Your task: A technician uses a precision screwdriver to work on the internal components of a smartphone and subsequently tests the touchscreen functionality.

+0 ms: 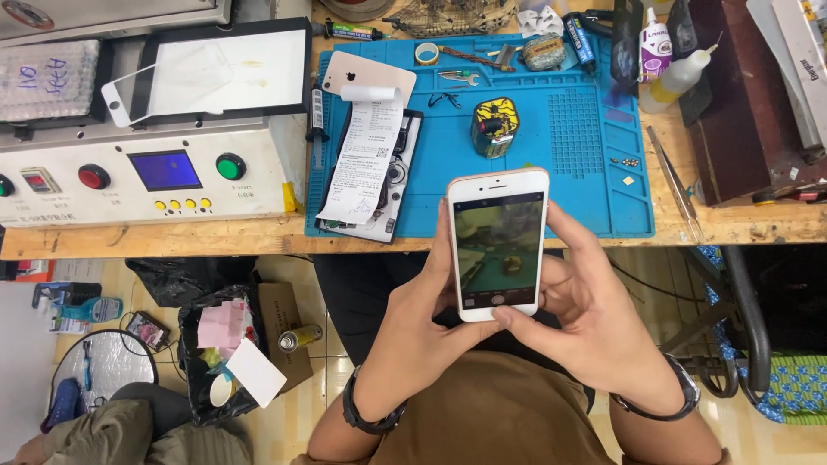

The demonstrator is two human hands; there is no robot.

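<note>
Both hands hold one white smartphone [499,244] upright above the person's lap, its lit screen showing a camera preview. The left hand [419,319] cups the phone's left edge; the right hand [588,303] wraps its right edge, thumb touching the lower screen. Beyond this grip, on the tabletop [172,237], lies a blue work mat [568,198] carrying a yellow-black tape roll [494,127], a paper receipt [366,159] over a dismantled phone, and tweezers [674,181] just off its right edge.

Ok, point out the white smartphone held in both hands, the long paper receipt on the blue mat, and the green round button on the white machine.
white smartphone [498,244], head view, middle of its lit screen.
long paper receipt [365,155], head view, middle of the printed strip.
green round button [230,166], head view, centre of the button cap.
</note>
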